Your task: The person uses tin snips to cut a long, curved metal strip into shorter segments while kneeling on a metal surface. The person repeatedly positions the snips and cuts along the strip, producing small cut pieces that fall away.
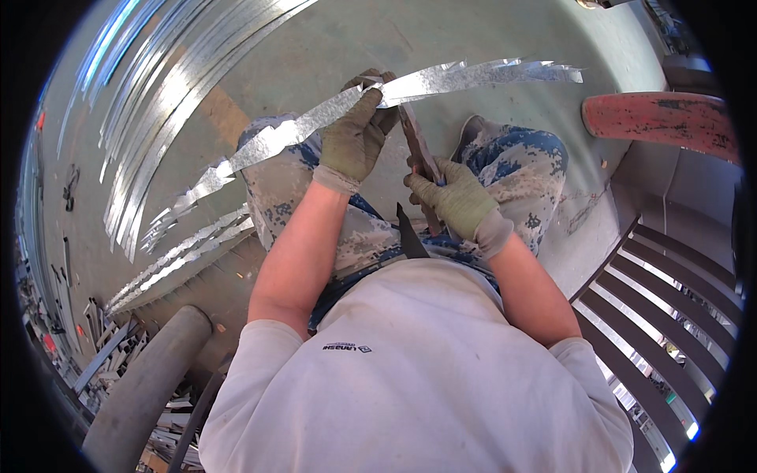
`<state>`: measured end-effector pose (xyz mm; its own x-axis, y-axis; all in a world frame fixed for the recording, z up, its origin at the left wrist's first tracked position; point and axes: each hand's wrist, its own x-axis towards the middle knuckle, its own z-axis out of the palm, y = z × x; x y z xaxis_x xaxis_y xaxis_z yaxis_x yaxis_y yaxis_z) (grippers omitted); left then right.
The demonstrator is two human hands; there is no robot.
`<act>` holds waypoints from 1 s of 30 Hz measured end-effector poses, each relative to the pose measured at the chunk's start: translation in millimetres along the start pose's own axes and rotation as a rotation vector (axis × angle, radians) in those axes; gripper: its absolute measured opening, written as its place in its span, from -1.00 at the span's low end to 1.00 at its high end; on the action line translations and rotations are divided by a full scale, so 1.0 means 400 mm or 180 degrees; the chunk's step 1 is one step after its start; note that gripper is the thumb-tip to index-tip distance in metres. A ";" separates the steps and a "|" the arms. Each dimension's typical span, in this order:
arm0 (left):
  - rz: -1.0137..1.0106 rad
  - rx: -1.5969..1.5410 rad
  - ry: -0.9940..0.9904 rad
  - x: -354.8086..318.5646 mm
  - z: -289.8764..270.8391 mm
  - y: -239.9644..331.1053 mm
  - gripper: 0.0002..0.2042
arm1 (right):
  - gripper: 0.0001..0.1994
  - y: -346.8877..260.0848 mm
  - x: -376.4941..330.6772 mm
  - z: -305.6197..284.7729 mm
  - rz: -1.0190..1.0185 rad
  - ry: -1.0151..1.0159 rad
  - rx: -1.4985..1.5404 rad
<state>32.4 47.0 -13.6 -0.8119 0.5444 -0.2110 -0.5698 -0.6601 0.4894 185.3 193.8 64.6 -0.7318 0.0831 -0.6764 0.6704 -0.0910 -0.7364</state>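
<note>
Both my hands wear olive-green work gloves with greyish cuffs. My left hand is closed around the middle of a shiny metal strip stack with jagged, notched edges, which spans above my lap. Over the strip's far edge, part of the glove is hidden. In my right hand is a flat, rusty-brown metal bar, gripped near its lower part. Its upper end reaches up close beside the strip, just right of my left hand; whether they touch I cannot tell. A dark pointed piece lies against my lap.
Many long shiny metal strips lie on the grey-green floor to the left. Further notched strips sit below them. A grey pipe stands near scrap pieces at lower left. To the right are a worn red tube and dark slats.
</note>
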 end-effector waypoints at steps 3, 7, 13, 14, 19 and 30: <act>0.0025 -0.0007 -0.0054 0.004 -0.002 -0.001 -0.68 | -0.61 0.021 0.021 -0.011 0.0004 0.0040 -0.0332; 0.0014 0.0021 -0.0073 0.004 -0.008 0.000 -0.68 | -0.68 0.022 0.018 -0.003 -0.0107 0.0183 -0.0333; -0.0016 -0.0060 -0.0050 -0.001 -0.005 0.000 -0.68 | -0.65 0.035 0.032 -0.002 -0.0240 0.0169 -0.0355; -0.0013 -0.0079 -0.0058 -0.001 -0.003 -0.001 -0.68 | -0.65 0.038 0.036 -0.002 -0.0302 0.0195 -0.0405; -0.0011 -0.0096 -0.0129 0.002 0.000 0.001 -0.69 | -0.58 0.016 0.032 0.006 -0.0167 0.0179 -0.0355; 0.0040 -0.0138 -0.0112 -0.004 0.001 -0.002 -0.72 | -0.38 -0.012 -0.008 0.005 0.0125 -0.0361 0.0843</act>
<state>34.1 47.1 -13.4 -0.8145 0.5533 -0.1747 -0.5651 -0.6884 0.4547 184.3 192.1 70.2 -0.7251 -0.0356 -0.6878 0.6539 -0.3491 -0.6712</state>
